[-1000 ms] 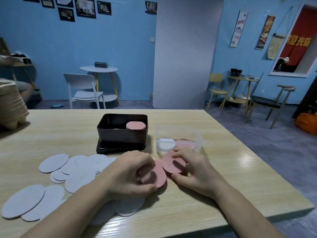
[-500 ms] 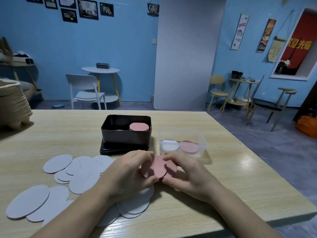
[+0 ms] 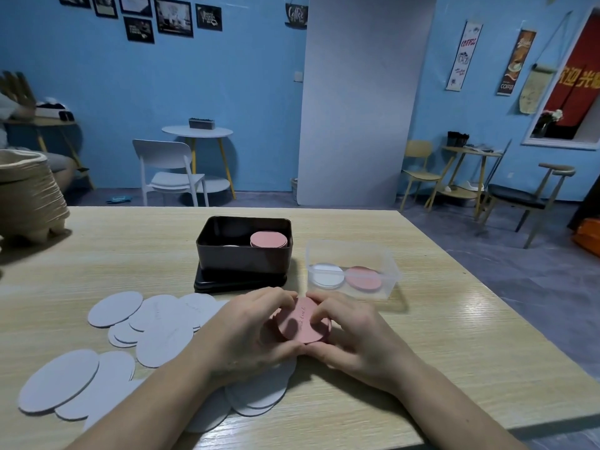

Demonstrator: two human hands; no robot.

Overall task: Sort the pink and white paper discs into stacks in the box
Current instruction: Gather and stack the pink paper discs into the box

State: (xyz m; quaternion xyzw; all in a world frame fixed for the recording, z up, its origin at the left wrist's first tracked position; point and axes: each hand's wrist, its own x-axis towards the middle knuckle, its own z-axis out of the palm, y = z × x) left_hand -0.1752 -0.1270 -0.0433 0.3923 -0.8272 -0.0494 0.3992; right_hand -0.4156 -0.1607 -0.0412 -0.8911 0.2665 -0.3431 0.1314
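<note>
Both hands are coming together just in front of the dark box [image 3: 243,254], on the person's side of it, and are sharing one load. The left hand [image 3: 246,332] is curling its fingers over the top edge of the pink discs [image 3: 303,323] while its thumb is closing in underneath; the right hand [image 3: 354,336] is mirroring that, fingertips pinching the far rim and thumb pressing the near edge. Both forearms are reaching in bare from the bottom corners, wrists lying low over the table [image 3: 454,336]. The pink discs are sitting tilted between the palms, a thin bundle of matte round card with faint script running across the top face. Inside the dark box, at its right end, a pink stack [image 3: 268,239] is standing neat and level, and a pale sliver is showing to its left, too hidden to identify. The box is looking like smooth dark metal with rounded corners, and it is resting on its flat black lid [image 3: 240,282]. Right of the box a clear plastic tub [image 3: 386,264] is holding one white disc [image 3: 328,275] and one pink disc [image 3: 363,278] side by side. In front of the box and to its left, loose white discs [image 3: 162,323] are lying overlapped and flat on the pale wood-grain tabletop, some disappearing under the left wrist. Far to the left of the box, a stack of brown pulp trays [image 3: 29,196] is standing at the table edge.
</note>
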